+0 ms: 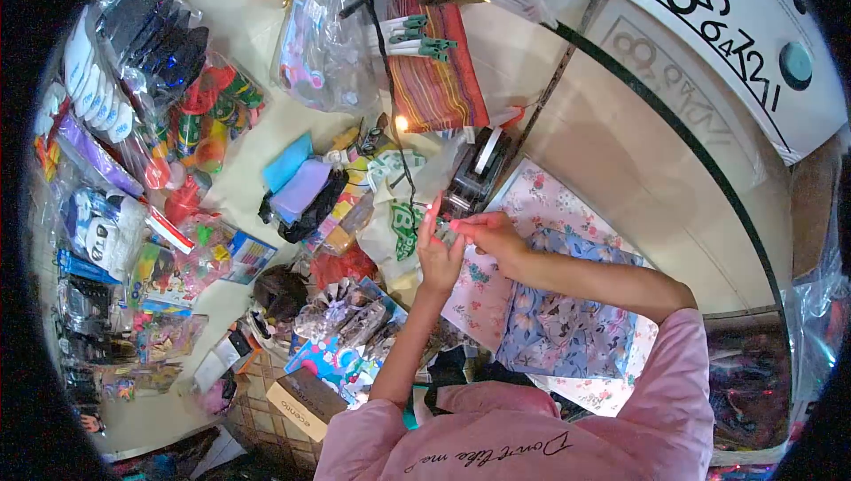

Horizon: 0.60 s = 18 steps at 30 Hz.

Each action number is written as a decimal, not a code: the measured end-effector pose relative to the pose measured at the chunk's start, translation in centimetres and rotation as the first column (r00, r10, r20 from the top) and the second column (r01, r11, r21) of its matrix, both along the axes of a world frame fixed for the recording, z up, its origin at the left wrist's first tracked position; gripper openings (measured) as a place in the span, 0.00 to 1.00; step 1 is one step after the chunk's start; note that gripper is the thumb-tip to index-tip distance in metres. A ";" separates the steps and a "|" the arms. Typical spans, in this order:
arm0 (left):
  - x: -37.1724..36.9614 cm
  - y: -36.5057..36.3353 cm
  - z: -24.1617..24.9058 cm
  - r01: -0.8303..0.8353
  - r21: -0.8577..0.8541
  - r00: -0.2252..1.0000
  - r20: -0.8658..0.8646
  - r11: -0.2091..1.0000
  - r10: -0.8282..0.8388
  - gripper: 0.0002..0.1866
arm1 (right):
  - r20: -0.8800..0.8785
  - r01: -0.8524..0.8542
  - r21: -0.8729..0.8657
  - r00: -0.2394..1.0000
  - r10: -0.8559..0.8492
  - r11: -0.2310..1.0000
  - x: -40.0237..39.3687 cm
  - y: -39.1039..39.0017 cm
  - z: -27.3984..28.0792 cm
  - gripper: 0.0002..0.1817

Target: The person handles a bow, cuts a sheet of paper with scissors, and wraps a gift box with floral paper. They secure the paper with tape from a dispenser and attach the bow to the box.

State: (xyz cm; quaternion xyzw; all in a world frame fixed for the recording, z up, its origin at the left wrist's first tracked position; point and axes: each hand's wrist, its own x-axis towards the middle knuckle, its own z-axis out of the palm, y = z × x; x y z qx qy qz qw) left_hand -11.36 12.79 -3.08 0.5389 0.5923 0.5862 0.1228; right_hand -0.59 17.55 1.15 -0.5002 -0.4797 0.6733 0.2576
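While the left hand is spreading its fingers and the right hand is pressing its fingertips together, their pinch too small to read, the black tape dispenser, probably stiff and weighty, sides likeliest for gripping, is resting just beyond, well inside the counter's curved dark edge, a wire trailing beside
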 end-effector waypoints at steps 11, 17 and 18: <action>0.4 -0.1 -0.1 -0.004 -0.037 0.998 0.056 0.999 0.006 0.35 | 0.101 0.016 0.005 0.995 -0.016 1.000 -0.4 0.3 0.1 0.14; 0.6 -0.2 0.4 -0.041 0.002 0.998 -0.040 0.999 0.041 0.34 | -0.071 -0.059 0.051 0.995 0.063 0.997 0.7 0.7 -3.3 0.13; 0.5 -0.1 -0.5 -0.037 0.000 0.999 -0.030 0.999 0.037 0.35 | -0.111 -0.077 0.076 0.990 0.085 0.994 0.9 0.7 -3.6 0.13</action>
